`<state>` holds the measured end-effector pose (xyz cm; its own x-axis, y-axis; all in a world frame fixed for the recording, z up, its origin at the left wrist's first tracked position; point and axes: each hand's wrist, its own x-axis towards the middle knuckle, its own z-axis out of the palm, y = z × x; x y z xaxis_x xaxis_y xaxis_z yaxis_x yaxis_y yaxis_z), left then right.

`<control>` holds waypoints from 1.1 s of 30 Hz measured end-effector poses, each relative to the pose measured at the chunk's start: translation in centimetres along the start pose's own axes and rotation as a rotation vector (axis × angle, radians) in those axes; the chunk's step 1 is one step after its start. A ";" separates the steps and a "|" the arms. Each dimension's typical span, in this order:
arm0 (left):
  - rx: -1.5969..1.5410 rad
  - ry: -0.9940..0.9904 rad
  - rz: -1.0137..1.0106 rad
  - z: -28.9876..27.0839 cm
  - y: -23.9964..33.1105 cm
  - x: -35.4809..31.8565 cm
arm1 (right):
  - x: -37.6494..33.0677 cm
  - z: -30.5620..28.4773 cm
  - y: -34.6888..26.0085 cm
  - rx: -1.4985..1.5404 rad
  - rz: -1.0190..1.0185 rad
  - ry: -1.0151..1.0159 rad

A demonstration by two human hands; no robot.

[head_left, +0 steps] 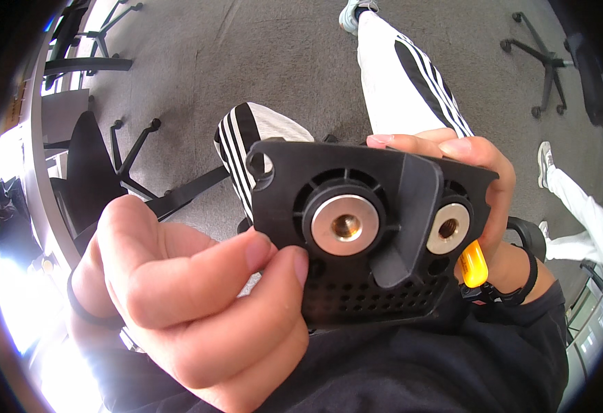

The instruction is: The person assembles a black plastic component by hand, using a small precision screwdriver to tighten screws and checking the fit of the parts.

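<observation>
Black plastic part (401, 224) fills the middle of the head view, its far right side gripped by the right hand (483, 162), fingers bent over the upper edge. The left hand (205, 303) is curled, thumb and forefinger tips close together at the part's left edge; whether they pinch anything cannot be told. A yellow piece (475, 267) is partly hidden behind.
</observation>
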<state>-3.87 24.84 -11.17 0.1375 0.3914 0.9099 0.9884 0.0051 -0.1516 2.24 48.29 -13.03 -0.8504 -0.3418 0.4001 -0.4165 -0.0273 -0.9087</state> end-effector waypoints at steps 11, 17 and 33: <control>-0.096 -0.191 0.033 -1.3 -1.2 1.9 | -0.1 0.0 0.3 0.153 -0.031 0.038; -0.463 -0.519 -0.494 -2.8 -2.4 6.1 | -0.5 -1.7 0.8 0.959 0.305 -0.086; -0.907 -0.204 -1.358 4.3 5.0 5.3 | -2.1 -0.3 1.6 1.602 0.506 -0.223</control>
<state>1.52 30.91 -8.82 -0.7455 0.6581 0.1059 0.0935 -0.0540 0.9942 3.26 49.20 -15.31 -0.6699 -0.7258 0.1563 0.7016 -0.6877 -0.1865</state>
